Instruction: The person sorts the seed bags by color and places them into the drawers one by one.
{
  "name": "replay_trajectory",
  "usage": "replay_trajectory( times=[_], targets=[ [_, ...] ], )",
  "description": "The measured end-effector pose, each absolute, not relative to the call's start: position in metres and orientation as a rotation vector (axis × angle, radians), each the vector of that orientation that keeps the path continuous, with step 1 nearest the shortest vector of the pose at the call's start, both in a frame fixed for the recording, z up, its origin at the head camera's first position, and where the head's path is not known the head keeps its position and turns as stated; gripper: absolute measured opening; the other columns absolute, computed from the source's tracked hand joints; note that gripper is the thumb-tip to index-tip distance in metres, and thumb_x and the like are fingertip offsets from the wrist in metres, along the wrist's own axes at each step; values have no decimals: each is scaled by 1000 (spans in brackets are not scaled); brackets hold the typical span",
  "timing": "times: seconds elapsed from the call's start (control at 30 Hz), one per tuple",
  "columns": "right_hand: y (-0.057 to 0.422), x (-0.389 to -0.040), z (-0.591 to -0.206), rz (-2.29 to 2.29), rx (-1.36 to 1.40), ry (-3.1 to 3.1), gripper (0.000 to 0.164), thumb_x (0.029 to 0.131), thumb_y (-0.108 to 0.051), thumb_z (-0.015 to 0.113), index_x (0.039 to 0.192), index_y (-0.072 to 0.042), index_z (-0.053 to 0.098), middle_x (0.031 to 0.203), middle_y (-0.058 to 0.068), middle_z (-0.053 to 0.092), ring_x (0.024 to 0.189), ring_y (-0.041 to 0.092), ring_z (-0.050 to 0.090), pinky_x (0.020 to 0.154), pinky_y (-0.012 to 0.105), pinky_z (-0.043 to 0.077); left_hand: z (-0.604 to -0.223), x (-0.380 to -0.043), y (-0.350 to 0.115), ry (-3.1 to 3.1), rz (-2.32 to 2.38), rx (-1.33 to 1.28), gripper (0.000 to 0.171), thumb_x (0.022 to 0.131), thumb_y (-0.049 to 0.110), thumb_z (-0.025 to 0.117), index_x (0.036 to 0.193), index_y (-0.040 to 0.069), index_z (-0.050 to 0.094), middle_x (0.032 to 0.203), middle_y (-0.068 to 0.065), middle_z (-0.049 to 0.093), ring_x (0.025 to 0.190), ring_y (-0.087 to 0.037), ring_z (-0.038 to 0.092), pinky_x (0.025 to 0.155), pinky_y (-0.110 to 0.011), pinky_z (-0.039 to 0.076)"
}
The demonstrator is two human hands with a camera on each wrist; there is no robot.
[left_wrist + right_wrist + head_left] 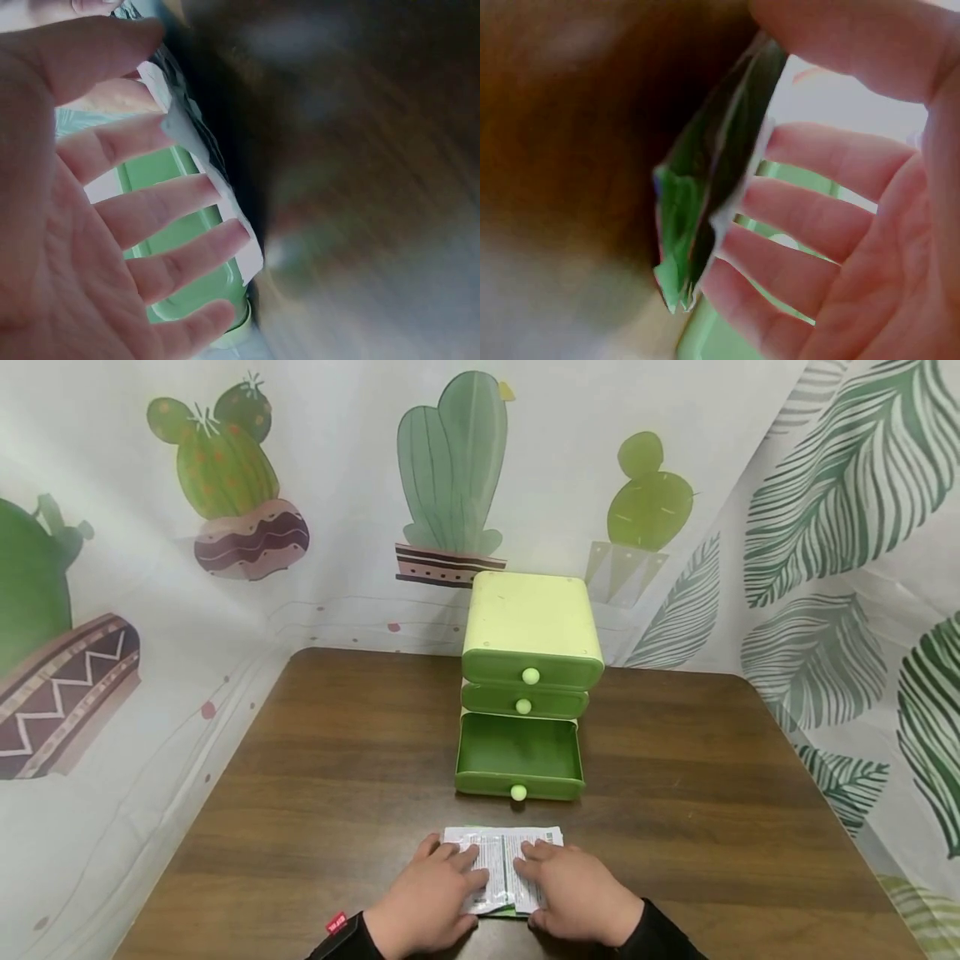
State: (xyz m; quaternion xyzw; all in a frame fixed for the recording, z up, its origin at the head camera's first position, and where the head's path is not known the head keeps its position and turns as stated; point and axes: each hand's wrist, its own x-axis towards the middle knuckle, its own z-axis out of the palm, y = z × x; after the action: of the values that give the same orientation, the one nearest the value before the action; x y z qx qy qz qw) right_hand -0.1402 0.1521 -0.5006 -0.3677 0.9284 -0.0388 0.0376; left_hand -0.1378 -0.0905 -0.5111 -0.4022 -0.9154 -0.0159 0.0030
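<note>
A flat, crinkled packet (pixel 501 860), white with small print and green at its lower edge, lies on the table near its front. My left hand (pixel 431 897) presses on its left half with spread fingers. On the right half rest the fingertips of my right hand (pixel 577 889), its thumb at the lower edge. In the left wrist view the left fingers (pixel 161 206) reach straight to the packet's white face (pixel 199 146). The right wrist view has the packet's dark and green underside (pixel 679 225) tilted beside the nearly straight right fingers (pixel 810 195).
Beyond the packet stands a small drawer cabinet (pixel 534 610) with a pale yellow-green top. Its bottom drawer (pixel 487 783) is pulled far out toward me; the middle and top drawers (pixel 487 670) look pushed in. The brown wooden table (pixel 337 760) meets a cactus-print cloth (pixel 345 527) behind.
</note>
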Motion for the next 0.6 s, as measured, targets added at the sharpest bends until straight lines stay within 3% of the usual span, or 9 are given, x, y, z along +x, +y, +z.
replay_trajectory(
  times=[0.5, 0.6],
  targets=[
    [156, -142, -495, -250, -1211, 2847, 53, 80, -40, 77, 124, -13, 69, 127, 10, 64, 113, 21, 62, 90, 42, 51, -505, -145, -98, -2758, -166, -1311, 33, 87, 33, 65, 115, 20, 75, 121, -5, 68, 107, -24, 63, 99, -62, 39],
    [155, -141, -496, -218, -1277, 2905, 46, 80, -31, 77, 121, -12, 69, 121, 7, 66, 110, 19, 63, 87, 40, 52, -503, -147, -99, -2722, -208, -1307, 29, 90, 28, 63, 114, 18, 75, 115, -2, 69, 103, -22, 65, 98, -62, 40]
  ],
)
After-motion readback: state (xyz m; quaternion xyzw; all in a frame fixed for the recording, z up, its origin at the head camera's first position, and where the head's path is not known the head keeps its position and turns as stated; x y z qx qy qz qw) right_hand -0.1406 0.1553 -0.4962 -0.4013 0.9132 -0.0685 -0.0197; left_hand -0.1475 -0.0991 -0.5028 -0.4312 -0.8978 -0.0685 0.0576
